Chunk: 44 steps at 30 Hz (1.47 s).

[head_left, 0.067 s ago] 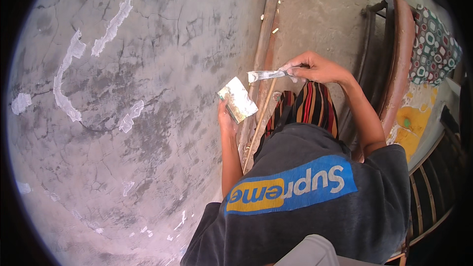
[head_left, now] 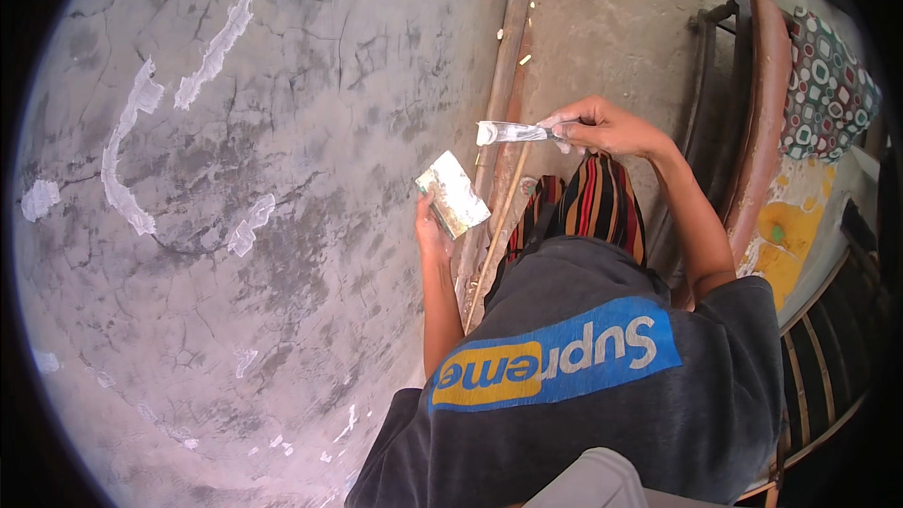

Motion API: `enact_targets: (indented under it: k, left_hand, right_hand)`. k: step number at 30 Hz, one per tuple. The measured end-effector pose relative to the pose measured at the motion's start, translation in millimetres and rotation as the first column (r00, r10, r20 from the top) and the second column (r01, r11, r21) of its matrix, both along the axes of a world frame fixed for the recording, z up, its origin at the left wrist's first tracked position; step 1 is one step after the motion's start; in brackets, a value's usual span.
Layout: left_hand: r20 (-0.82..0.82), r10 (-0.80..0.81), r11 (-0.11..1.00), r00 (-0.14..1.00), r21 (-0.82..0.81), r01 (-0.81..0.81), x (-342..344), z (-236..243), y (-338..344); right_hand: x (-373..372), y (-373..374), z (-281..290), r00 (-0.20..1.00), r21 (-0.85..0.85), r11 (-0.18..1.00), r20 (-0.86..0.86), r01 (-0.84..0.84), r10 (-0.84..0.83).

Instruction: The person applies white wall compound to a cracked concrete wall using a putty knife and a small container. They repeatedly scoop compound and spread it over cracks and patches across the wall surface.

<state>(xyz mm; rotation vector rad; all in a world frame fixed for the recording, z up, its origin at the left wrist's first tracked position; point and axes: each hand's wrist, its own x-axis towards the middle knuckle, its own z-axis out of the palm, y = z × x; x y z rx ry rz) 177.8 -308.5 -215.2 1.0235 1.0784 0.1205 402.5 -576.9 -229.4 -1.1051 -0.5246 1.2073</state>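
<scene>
My right hand point(head_left: 594, 126) grips a putty knife point(head_left: 511, 133) by its handle, with a lump of white putty on the blade's tip. The blade points left, a little above and apart from a small rectangular board point(head_left: 451, 196). My left hand point(head_left: 432, 226) holds that board by its lower left edge; white paste covers much of its face. Left of both hands spreads a grey cracked wall point(head_left: 310, 179). White filler strips mark the wall, among them a long one point(head_left: 222, 42), a curved one point(head_left: 120, 155) and a short patch point(head_left: 251, 226).
A thin stick point(head_left: 501, 216) leans along the base of the wall, beside my legs. At right stands a brown-edged piece of furniture point(head_left: 764, 113) with a patterned cloth point(head_left: 828, 89) over it. Small pale crumbs point(head_left: 525, 59) lie on the floor near the wall.
The putty knife has risen slightly and its blade has turned, so the white lump at the tip shows more fully. The board has barely moved.
</scene>
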Motion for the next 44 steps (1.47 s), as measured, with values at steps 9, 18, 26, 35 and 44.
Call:
enact_targets:
  k: [9, 18, 26, 35, 44]
  left_hand:
    - [-0.001, -0.061, 0.993, 0.998, -0.106, 0.061, -58, 8, 71]
    - [-0.24, -0.206, 0.975, 0.949, 0.027, 0.219, -141, 57, 185]
    - [-0.362, -0.172, 0.894, 0.916, 0.334, 0.3, -193, 123, 247]
    - [-0.208, -0.206, 0.895, 0.956, 0.355, 0.27, -225, 165, 269]
    - [-0.138, -0.358, 0.833, 0.923, 0.4, 0.383, -235, 150, 297]
  right_hand:
    - [-34, 50, -39, 0.936, -0.084, 0.969, -0.248, 0.234, -0.248]
    - [-108, 146, -56, 0.865, -0.007, 0.934, -0.375, 0.358, -0.334]
    - [-196, 256, -78, 0.736, -0.034, 0.84, -0.464, 0.542, -0.494]
    - [-276, 383, -78, 0.76, -0.033, 0.761, -0.03, 0.648, -0.649]
    - [-263, 406, -72, 0.704, 0.002, 0.705, 0.05, 0.709, -0.708]
